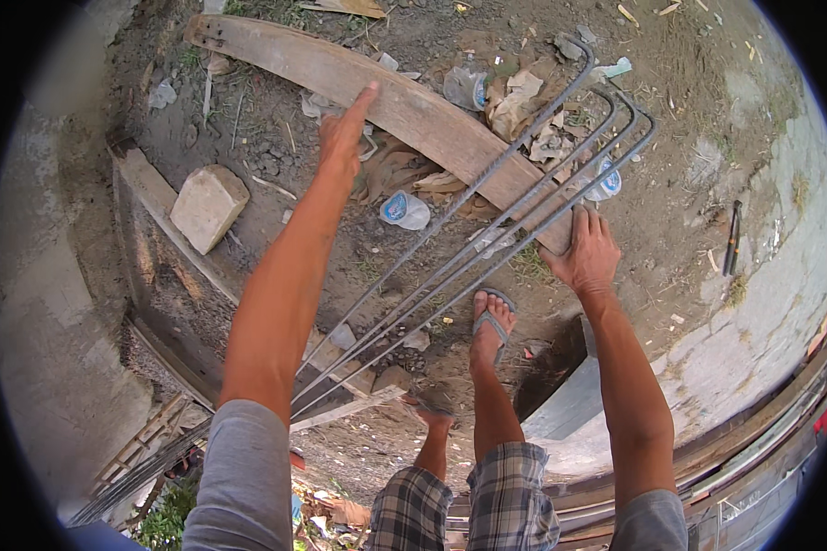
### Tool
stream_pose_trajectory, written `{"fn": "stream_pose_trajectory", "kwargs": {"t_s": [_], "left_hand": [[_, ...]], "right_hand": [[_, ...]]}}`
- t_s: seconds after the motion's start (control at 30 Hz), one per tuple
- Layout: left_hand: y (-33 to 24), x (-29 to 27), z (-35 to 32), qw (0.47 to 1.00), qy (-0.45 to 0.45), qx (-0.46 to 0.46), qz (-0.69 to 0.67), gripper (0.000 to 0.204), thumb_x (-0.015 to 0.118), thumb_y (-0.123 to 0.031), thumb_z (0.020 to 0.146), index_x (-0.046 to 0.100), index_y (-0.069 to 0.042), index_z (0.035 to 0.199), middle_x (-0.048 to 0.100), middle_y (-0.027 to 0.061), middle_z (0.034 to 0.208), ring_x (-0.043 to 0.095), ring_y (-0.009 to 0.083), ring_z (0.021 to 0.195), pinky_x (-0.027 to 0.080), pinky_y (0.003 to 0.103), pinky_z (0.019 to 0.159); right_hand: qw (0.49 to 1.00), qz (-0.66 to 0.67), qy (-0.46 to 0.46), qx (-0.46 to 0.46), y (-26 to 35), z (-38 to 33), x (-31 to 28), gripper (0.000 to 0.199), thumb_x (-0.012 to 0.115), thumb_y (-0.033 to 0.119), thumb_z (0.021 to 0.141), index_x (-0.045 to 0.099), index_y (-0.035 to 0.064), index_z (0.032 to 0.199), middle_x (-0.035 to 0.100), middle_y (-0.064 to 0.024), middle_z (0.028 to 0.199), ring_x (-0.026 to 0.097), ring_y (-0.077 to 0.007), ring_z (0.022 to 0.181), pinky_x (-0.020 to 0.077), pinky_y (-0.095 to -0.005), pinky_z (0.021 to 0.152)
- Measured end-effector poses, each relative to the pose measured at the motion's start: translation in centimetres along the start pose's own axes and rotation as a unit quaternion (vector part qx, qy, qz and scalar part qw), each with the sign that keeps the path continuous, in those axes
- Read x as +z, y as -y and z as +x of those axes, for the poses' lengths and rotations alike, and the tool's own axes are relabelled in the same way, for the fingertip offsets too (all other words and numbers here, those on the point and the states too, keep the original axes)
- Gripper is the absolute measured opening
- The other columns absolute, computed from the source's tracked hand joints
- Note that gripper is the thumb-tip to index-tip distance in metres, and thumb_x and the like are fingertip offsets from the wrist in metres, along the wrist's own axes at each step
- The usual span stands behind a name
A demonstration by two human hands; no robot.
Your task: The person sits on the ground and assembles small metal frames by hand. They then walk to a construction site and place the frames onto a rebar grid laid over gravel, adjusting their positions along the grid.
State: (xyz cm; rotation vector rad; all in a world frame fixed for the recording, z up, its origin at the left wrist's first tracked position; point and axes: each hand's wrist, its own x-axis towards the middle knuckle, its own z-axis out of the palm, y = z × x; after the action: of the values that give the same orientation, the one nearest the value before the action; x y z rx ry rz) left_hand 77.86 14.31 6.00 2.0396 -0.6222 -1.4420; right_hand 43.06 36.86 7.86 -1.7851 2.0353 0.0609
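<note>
Rebar rods (487,234), 4 of them as far as can be counted, run in a loose bundle from the lower left up toward the upper right, their far ends bent into hooks near the litter at the top. They pass over a long weathered wooden plank (377,96) that lies slantwise on the dirt. The right hand (586,250) is closed around the outermost rod, just beside the near end of the plank, fingers wrapped over the steel and knuckles facing up. The rest of the bundle lies just to the left of that hand, fanning slightly apart toward the hooked ends.

The left hand (345,129) is stretched well forward and away from the rods, fingers straight and held together, empty, its fingertips over the edge of the plank; whether they touch the wood cannot be told. The rods cross below and to the right of this forearm.

A pale stone block (209,207) sits on the ground to the left of the left arm, and a crumpled plastic cup (404,209) lies between the arm and the rods. A foot in a grey sandal (492,321) stands on the dirt beneath the bundle, close under the right hand.
</note>
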Motion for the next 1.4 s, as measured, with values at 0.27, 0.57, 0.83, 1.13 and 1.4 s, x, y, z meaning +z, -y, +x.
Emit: {"fn": "stream_pose_trajectory", "kwargs": {"t_s": [0.27, 0.57, 0.83, 1.13, 1.4], "left_hand": [[-1.8, 7.0, 1.5, 0.98, -0.168, -0.034, -0.1, 0.125, 0.089, -0.019, 0.069, 0.0, 0.005, 0.154, 0.043, 0.0271, 0.143, 0.056, 0.035, 0.124, 0.051, 0.041, 0.105], [-4.9, 10.3, 3.9, 0.993, -0.099, 0.041, -0.041, 0.124, 0.09, -0.022, 0.065, 0.004, 0.006, 0.15, 0.044, 0.0275, 0.139, 0.057, 0.0368, 0.121, 0.054, 0.053, 0.095], [-1.9, 9.7, 3.9, 0.991, -0.13, 0.009, -0.03, 0.127, 0.091, -0.02, 0.065, -0.001, 0.005, 0.15, 0.047, 0.0289, 0.135, 0.061, 0.0363, 0.113, 0.057, 0.049, 0.092], [-4.6, 4.4, 5.2, 0.996, 0.059, -0.013, 0.071, 0.102, 0.084, -0.048, 0.075, 0.033, 0.007, 0.144, 0.051, 0.0251, 0.138, 0.063, 0.0345, 0.116, 0.051, 0.05, 0.101], [9.0, 4.4, -23.1, 0.911, 0.322, -0.257, -0.023, 0.062, 0.063, -0.054, 0.096, 0.062, 0.002, 0.122, 0.073, 0.0124, 0.106, 0.072, 0.0216, 0.094, 0.058, 0.035, 0.078]], "right_hand": [[0.998, 0.056, 0.012, 0.009, -1.1, -0.7, 1.2, 0.087, 0.087, 0.041, 0.056, 0.057, 0.0072, 0.13, 0.061, -0.0099, 0.129, 0.06, -0.031, 0.113, 0.0532, -0.0419, 0.093], [0.991, 0.119, -0.02, 0.064, 0.7, -1.3, 1.6, 0.089, 0.088, 0.04, 0.055, 0.057, 0.0093, 0.132, 0.063, -0.0083, 0.125, 0.062, -0.0311, 0.108, 0.056, -0.0409, 0.087], [0.993, 0.086, 0.071, 0.031, -1.4, -1.1, 0.4, 0.09, 0.088, 0.037, 0.056, 0.053, 0.0093, 0.135, 0.061, -0.0089, 0.129, 0.061, -0.0323, 0.112, 0.056, -0.0428, 0.09], [0.99, 0.121, 0.069, 0.035, 1.3, -0.5, 0.2, 0.091, 0.086, 0.036, 0.061, 0.048, 0.0045, 0.137, 0.055, -0.0161, 0.135, 0.058, -0.0372, 0.12, 0.053, -0.0474, 0.096], [0.993, 0.077, 0.074, 0.056, 0.1, -1.4, -0.4, 0.097, 0.087, 0.038, 0.063, 0.041, 0.0085, 0.144, 0.052, -0.0176, 0.137, 0.057, -0.0395, 0.121, 0.0531, -0.048, 0.096]]}}
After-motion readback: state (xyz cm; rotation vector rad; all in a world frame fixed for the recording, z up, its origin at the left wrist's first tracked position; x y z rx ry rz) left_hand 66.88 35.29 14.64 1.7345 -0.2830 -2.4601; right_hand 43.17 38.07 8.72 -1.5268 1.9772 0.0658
